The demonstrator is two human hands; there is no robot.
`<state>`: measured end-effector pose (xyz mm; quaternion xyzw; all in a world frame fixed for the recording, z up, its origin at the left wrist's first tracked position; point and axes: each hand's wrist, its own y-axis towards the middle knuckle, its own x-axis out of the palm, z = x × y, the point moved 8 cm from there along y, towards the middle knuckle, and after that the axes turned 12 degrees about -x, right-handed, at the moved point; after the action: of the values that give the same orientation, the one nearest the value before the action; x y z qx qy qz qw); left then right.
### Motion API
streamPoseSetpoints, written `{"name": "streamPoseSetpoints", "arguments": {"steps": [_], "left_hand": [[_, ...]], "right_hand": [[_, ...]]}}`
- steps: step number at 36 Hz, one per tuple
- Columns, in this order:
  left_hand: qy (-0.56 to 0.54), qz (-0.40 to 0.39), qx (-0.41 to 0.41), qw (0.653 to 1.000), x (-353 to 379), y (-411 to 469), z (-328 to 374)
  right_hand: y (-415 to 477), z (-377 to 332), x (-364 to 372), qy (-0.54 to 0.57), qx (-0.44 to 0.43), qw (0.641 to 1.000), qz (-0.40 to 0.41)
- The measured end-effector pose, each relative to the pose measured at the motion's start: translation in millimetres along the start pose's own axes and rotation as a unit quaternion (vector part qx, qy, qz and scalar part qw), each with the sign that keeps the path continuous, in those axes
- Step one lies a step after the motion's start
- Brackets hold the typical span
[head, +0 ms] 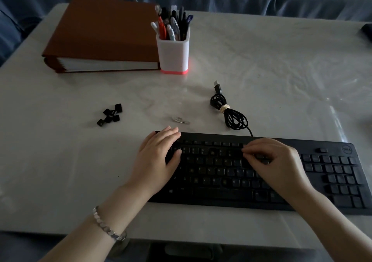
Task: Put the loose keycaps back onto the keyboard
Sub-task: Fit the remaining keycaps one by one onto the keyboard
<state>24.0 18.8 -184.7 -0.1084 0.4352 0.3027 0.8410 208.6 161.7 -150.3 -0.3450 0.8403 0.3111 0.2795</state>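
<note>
Left hand (159, 153) flat, fingers straight, on keyboard (221, 181) left end; right hand (277, 159) curled over upper rows, grip unclear.

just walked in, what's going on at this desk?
A person is working on the black keyboard. The left hand lies flat on its left end; the right hand has its fingers curled down over the upper key rows, and whether they hold a keycap cannot be told. A small pile of loose keycaps sits on the table to the left, apart from the keyboard.
</note>
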Motion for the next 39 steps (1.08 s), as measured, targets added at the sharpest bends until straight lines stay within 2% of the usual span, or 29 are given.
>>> {"name": "streamPoseSetpoints", "arguments": {"steps": [5,12,16,27,31,39], "left_hand": [[0.001,0.001,0.003,1.000,0.6,0.2,0.1],[0.004,0.000,0.002,1.000,0.1,0.0,0.6],[0.005,-0.005,-0.002,1.000,0.1,-0.1,1.0],[0.010,-0.013,-0.003,1.000,0.1,-1.2,0.6],[0.010,-0.017,-0.006,1.000,0.3,-0.8,0.3],[0.013,-0.014,-0.007,1.000,0.8,0.0,0.0]], "right_hand": [[-2.0,10.9,-0.1,0.010,0.032,0.999,0.013],[-0.3,10.2,6.0,-0.021,0.019,0.999,-0.043],[3.1,7.2,11.0,-0.048,-0.002,0.993,-0.105],[19.8,7.6,15.1,-0.095,0.014,0.976,-0.197],[17.0,4.7,13.9,-0.098,0.002,0.974,-0.206],[11.9,7.3,9.4,-0.037,-0.009,0.985,-0.170]]}}
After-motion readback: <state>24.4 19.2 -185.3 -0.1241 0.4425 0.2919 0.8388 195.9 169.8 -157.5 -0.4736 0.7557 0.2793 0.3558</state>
